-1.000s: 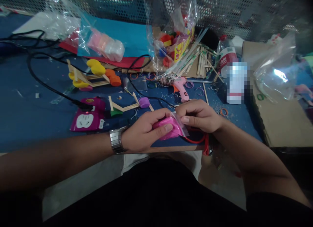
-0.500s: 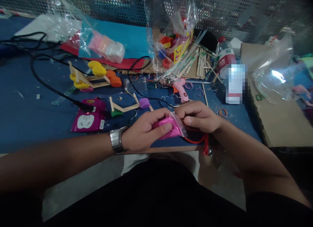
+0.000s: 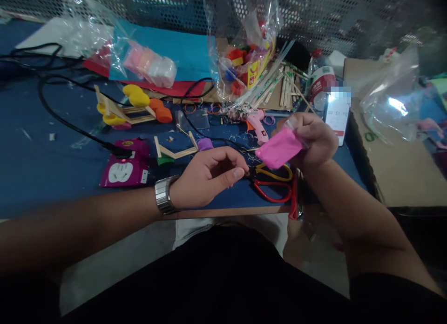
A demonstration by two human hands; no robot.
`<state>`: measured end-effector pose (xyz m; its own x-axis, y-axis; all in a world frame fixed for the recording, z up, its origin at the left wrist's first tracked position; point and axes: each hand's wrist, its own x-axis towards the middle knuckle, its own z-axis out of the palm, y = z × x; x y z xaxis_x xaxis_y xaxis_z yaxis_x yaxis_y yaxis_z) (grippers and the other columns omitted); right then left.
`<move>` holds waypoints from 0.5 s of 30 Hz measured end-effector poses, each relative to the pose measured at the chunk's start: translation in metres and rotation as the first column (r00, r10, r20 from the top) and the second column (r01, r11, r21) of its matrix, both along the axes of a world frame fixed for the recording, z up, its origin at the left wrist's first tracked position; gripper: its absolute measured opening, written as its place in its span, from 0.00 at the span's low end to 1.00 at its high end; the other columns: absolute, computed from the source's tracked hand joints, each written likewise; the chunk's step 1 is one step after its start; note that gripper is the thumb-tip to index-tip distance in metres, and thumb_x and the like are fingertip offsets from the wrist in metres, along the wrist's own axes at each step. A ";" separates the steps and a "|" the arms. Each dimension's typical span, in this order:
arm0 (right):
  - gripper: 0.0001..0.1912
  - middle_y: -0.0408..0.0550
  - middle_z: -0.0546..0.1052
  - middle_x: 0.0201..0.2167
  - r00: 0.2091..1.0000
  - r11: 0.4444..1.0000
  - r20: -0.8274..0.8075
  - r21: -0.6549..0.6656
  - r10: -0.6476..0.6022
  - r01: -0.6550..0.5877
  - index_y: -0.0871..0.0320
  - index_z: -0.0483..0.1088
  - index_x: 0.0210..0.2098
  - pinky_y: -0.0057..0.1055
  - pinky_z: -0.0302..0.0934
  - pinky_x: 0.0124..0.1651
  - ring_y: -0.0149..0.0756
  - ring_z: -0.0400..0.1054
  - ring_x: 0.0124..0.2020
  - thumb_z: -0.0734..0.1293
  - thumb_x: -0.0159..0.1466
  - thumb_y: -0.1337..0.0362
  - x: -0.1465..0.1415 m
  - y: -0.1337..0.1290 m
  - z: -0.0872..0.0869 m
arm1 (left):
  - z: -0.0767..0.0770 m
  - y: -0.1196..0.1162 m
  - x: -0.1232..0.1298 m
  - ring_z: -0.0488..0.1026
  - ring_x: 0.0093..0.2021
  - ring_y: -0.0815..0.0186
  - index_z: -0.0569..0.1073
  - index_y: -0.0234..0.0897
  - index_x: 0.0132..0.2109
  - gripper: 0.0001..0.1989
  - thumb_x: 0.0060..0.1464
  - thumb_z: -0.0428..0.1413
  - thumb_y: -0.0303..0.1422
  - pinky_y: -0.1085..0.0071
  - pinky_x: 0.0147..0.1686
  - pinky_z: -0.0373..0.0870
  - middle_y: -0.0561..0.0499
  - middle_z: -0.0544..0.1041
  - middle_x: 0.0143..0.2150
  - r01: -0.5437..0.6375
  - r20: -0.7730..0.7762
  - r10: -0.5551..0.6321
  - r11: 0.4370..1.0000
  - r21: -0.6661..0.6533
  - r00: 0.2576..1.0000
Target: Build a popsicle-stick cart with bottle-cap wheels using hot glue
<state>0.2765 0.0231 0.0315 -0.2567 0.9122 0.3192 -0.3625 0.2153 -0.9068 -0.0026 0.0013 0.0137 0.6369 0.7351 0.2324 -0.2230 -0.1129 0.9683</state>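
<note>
Pink packet [image 3: 279, 148]: moved since the earlier frame, from between both hands to the right hand alone, raised toward the upper right; now tilted above the scissors
Right hand [image 3: 319, 138]: closed, fingers and thumb pinching the packet by its clear upper end; pink body hanging out toward the left
Left hand [image 3: 206, 179]: let go of the packet; fingers loosely curled, thumb near the index tip, nothing visible in its grasp; wristwatch [image 3: 163, 196] at the wrist
Bearing on the work: packet judged to be under one-handed control, left hand free; whether its seal is open cannot be told
Scissors [image 3: 273, 201]: one red and one yellow handle, lying at the near table edge, now more fully in sight; pivot end just beside the left fingertips
Glue gun [image 3: 257, 126]: pink, behind the packet, among rings and scraps
Stick frames: larger one [image 3: 136, 105] with yellow and orange pieces; smaller one [image 3: 181, 152] with green and purple pieces
Power block [image 3: 139, 151]: magenta, black plug inserted, left of the smaller frame
Blue tabletop [image 3: 70, 175]: littered with fine debris; blue sheet [image 3: 192, 54] toward the back
Clear bag [image 3: 240, 68]: upright, coloured pieces inside, near a pile of wooden sticks [image 3: 286, 89]
Right side: red-labelled bottle [image 3: 321, 79], lit phone [image 3: 335, 117], flat cardboard [image 3: 408, 175]
Mesh panel [image 3: 167, 12]: perforated, along the back of the table; room dim
</note>
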 end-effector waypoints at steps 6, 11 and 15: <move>0.27 0.38 0.53 0.20 0.993 0.993 0.037 0.013 -0.116 0.116 0.50 0.57 0.21 0.39 0.49 0.29 0.33 0.46 0.24 0.78 0.63 0.55 0.003 0.006 -0.006 | 0.002 0.002 0.000 0.74 0.29 0.72 0.82 0.35 0.44 0.13 0.72 0.70 0.40 0.78 0.29 0.73 0.51 0.80 0.33 -0.016 -0.016 0.015 0.999 -0.029 1.000; 0.24 0.39 0.56 0.19 0.999 0.999 0.025 -0.034 -0.033 0.034 0.51 0.60 0.20 0.40 0.45 0.27 0.32 0.47 0.22 0.78 0.60 0.58 -0.001 0.004 -0.007 | 0.002 0.002 0.001 0.74 0.30 0.72 0.83 0.36 0.42 0.15 0.67 0.74 0.42 0.77 0.30 0.74 0.50 0.81 0.35 -0.044 -0.001 0.044 0.998 -0.050 0.999; 0.22 0.38 0.57 0.18 0.999 0.998 0.027 -0.043 -0.043 0.044 0.51 0.62 0.20 0.40 0.45 0.28 0.32 0.46 0.22 0.78 0.60 0.59 -0.005 0.000 -0.005 | 0.004 0.004 0.002 0.76 0.32 0.69 0.82 0.36 0.36 0.21 0.57 0.81 0.44 0.75 0.33 0.77 0.49 0.82 0.34 -0.048 -0.023 0.048 0.999 -0.025 0.999</move>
<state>0.2716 0.0229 0.0264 -0.2247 0.9355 0.2727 -0.3294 0.1904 -0.9248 -0.0008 0.0051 0.0182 0.6058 0.7704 0.1987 -0.1960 -0.0976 0.9757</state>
